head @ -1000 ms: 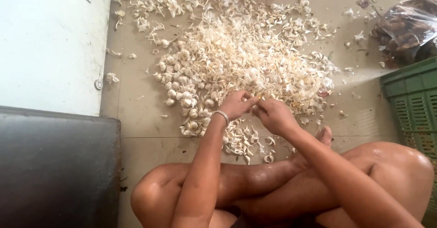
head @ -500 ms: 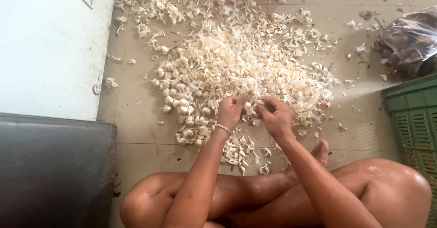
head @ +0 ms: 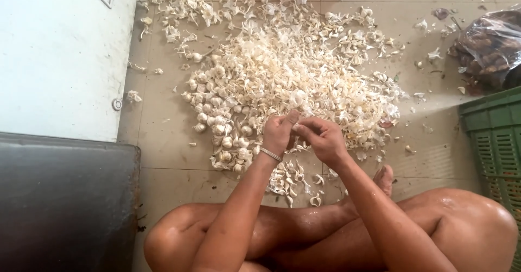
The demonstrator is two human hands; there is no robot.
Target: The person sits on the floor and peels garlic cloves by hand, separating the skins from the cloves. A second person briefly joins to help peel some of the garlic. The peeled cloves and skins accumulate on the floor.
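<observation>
Fingers [head: 296,126] of both hands on garlic [head: 300,124]

A home or small food-prep floor space being shown, garlic heap [head: 282,82] being spread over tiled floor [head: 163,141], green plastic crate [head: 496,136] being kept beside, white cabinet [head: 59,55] standing alongside.

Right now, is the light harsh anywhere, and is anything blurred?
Head view: soft, even daylight; the garlic pile looks washed out, its pale skins merging; glare on the plastic bag and shine on the knee; left hand and right hand slightly soft.
</observation>
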